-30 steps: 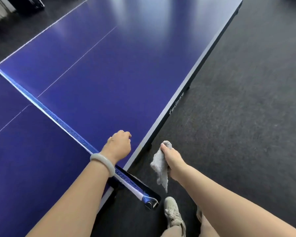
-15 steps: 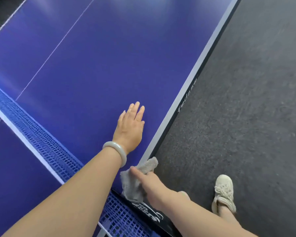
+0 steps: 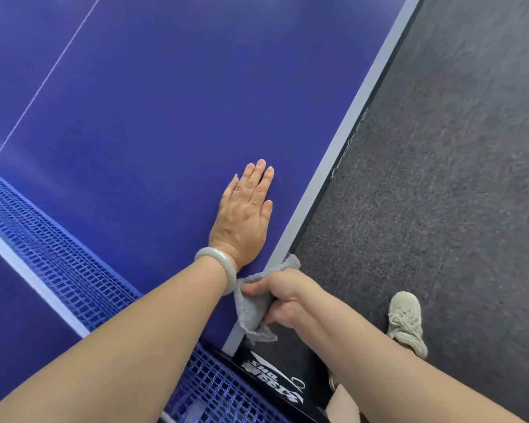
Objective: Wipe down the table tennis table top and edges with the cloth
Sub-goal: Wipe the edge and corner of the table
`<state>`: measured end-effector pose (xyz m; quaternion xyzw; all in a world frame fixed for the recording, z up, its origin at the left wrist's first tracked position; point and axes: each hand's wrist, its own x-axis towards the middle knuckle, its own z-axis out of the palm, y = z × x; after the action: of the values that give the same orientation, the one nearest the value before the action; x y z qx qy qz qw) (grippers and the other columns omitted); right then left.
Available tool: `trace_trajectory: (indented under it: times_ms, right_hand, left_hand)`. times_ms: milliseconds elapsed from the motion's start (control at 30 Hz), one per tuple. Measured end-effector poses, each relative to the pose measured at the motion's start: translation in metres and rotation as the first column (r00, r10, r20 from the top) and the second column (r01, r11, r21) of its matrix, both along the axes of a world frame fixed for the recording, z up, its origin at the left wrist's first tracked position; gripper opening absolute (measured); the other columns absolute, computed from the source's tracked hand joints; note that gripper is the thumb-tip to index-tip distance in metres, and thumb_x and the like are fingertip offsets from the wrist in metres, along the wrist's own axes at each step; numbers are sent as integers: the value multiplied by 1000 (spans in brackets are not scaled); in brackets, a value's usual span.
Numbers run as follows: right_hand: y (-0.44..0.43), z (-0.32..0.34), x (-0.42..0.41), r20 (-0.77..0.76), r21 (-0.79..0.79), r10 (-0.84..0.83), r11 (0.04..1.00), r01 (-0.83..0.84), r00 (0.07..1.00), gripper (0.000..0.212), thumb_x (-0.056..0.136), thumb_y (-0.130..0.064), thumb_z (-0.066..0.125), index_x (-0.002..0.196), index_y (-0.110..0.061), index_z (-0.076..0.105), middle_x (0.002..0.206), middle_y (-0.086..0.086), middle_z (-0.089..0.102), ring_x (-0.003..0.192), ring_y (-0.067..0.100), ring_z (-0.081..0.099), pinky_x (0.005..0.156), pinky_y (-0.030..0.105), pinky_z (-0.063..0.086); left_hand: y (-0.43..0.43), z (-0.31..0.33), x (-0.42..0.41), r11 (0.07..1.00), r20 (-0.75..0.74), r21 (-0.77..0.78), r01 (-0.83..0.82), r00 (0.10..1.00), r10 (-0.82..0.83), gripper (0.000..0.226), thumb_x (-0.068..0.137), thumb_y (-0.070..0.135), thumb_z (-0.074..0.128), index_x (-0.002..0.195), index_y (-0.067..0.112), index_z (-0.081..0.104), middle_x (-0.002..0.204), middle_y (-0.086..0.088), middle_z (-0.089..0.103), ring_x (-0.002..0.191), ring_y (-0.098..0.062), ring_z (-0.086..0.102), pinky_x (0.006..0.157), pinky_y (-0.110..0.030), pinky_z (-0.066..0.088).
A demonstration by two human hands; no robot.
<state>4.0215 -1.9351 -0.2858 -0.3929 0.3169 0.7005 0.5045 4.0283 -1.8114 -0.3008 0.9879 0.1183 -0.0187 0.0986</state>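
Note:
The blue table tennis table [image 3: 171, 96] fills the left and middle of the view, its pale side edge [image 3: 342, 129] running diagonally up to the right. My left hand [image 3: 245, 215] lies flat on the blue top close to that edge, fingers straight, a pale bangle on the wrist. My right hand [image 3: 283, 296] grips a grey cloth [image 3: 252, 306] wrapped over the table's side edge, just short of the net post. Part of the cloth hangs down below my fingers.
The blue net [image 3: 52, 248] crosses from the left to the black net clamp [image 3: 275, 383] at the bottom. Dark grey carpet [image 3: 440, 178] lies right of the table. My shoe [image 3: 406, 322] stands on it near the edge.
My left hand went from a fist by the net to lying flat on the top. My right hand brought the cloth from the air onto the table's side edge.

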Motion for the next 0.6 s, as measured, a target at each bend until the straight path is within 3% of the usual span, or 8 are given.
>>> trace_trajectory:
  times_ms: [100, 233, 300, 400, 467, 533, 567, 600]
  right_hand:
    - [-4, 1, 12, 28, 0, 8, 1000, -8, 1000, 16, 90, 13, 59, 78, 1, 58, 84, 11, 61, 86, 28, 58, 103, 57, 38]
    - [-7, 3, -5, 57, 8, -66, 998, 65, 996, 12, 89, 11, 62, 80, 2, 62, 94, 13, 62, 101, 31, 57, 96, 53, 44]
    - [-5, 7, -15, 65, 2, -75, 997, 75, 995, 10, 88, 10, 64, 82, 2, 62, 95, 14, 62, 98, 28, 59, 90, 48, 48]
    - [-6, 9, 5, 23, 50, -17, 999, 16, 1000, 13, 95, 3, 59, 83, -2, 61, 93, 12, 58, 99, 30, 55, 92, 55, 43]
    - [-8, 8, 36, 135, 141, -1, 990, -18, 991, 18, 99, -1, 51, 82, -3, 58, 87, 15, 56, 84, 30, 57, 77, 48, 49]
    - [-10, 3, 59, 295, 159, -146, 982, 103, 944, 13, 96, 0, 56, 84, 2, 57, 77, 18, 61, 65, 27, 61, 59, 32, 53]
    - [-14, 0, 60, 376, 157, -217, 973, 169, 901, 6, 95, -2, 61, 93, 3, 59, 83, 19, 65, 70, 27, 65, 62, 31, 55]
    - [-17, -4, 53, 476, 142, -236, 971, 191, 847, 19, 94, -8, 65, 110, -2, 58, 96, 14, 68, 82, 24, 68, 70, 31, 57]
  left_hand:
    - [0, 0, 0, 1000, 14, 8, -2, 1000, 2, 54, 102, 26, 22, 154, 11, 26, 162, -4, 20, 151, -18, 14, 124, -40, 10]
    - [-1, -1, 0, 1000, 13, 2, 1, 1000, -1, 56, 101, 28, 21, 154, 12, 26, 162, -3, 19, 151, -18, 13, 123, -41, 11]
    - [-1, -1, 0, 1000, 13, -7, -1, 1000, 1, 54, 102, 25, 27, 154, 13, 26, 163, -3, 19, 151, -17, 13, 123, -41, 12]
    - [-1, 0, -1, 1000, 14, -14, -7, 1000, 7, 53, 102, 21, 32, 154, 13, 26, 162, -2, 19, 151, -18, 14, 123, -42, 13]
    - [0, 0, 0, 1000, 13, 0, -6, 1000, 6, 53, 102, 24, 27, 154, 13, 27, 162, -3, 19, 151, -17, 14, 123, -42, 13]
    - [1, 1, 2, 1000, 11, 6, 1, 1000, -1, 56, 100, 28, 20, 154, 12, 27, 162, -3, 19, 151, -18, 14, 123, -42, 13]
    - [0, 2, 1, 1000, 10, 5, 4, 1000, -4, 57, 99, 29, 19, 154, 12, 27, 162, -3, 19, 151, -17, 14, 123, -42, 13]
    - [0, 2, 0, 1000, 9, 3, 5, 1000, -5, 58, 99, 29, 18, 154, 12, 27, 162, -3, 19, 151, -17, 13, 123, -42, 12]
